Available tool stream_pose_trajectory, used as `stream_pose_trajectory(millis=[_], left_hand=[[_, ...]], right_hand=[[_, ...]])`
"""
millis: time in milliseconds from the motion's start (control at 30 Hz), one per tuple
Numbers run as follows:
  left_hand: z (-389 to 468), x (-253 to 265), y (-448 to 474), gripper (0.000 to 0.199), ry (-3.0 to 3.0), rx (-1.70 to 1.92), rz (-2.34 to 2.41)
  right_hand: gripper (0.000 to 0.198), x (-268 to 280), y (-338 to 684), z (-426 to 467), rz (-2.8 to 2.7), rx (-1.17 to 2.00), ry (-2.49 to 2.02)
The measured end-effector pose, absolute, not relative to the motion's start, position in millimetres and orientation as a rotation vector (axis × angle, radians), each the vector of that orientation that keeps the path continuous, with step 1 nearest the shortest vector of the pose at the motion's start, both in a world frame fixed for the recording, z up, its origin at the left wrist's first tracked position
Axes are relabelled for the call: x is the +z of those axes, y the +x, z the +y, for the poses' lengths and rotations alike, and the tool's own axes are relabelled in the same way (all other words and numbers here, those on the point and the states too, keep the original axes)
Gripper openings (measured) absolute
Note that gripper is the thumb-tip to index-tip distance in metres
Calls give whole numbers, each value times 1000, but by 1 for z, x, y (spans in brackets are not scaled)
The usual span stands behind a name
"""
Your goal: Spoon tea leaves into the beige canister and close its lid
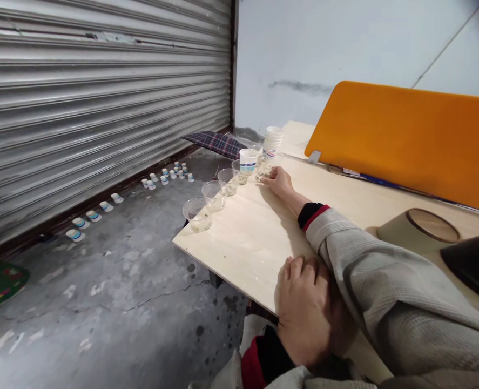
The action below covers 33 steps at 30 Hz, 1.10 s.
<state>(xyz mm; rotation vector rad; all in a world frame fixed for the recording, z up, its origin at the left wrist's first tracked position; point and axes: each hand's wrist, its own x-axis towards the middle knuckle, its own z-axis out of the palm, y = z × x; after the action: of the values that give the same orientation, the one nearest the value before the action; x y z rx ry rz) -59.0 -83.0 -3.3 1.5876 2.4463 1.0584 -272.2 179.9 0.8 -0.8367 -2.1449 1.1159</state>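
Observation:
My right hand (278, 182) reaches across the wooden table with its fingers closed on the lower side of a clear plastic cup (264, 172). Small dark and pale bits show at the bottom of that cup. Near the table's front edge rests my left hand (304, 305), its fingers curled in and their tips hidden. Several more clear plastic cups (214, 195) stand in a row along the left edge, with small bits inside. A white paper cup (248, 160) with a blue band sits at the row's far end. Behind it rises a stack of paper cups (273, 139).
An orange divider panel (409, 146) stands along the table's (239, 259) far right side. Two round-topped containers, one olive (401, 232) and one black (476, 265), are at right. Several paper cups (94, 215) stand upside down on the floor by the roller shutter (101, 97), near a plaid umbrella (218, 143).

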Motion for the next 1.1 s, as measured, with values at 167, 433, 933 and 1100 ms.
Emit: stream_pose_trajectory(millis=[167,433,933,1100], left_hand=[[-85,-1,-63,39,1658,956,2473],[-81,-9,-75,45,1749,1008,2472],[-73,-23,-101,54,1955,1019,2402],[-73,-20,-103,57,1966,959,2433]], right_hand=[[61,24,-253,165,-2135,1142,-881],[39,85,-75,78,-2378,1118,-374],[27,93,368,48,-1774,-215,-1684],[32,79,407,85,-2014,-329,-1679]])
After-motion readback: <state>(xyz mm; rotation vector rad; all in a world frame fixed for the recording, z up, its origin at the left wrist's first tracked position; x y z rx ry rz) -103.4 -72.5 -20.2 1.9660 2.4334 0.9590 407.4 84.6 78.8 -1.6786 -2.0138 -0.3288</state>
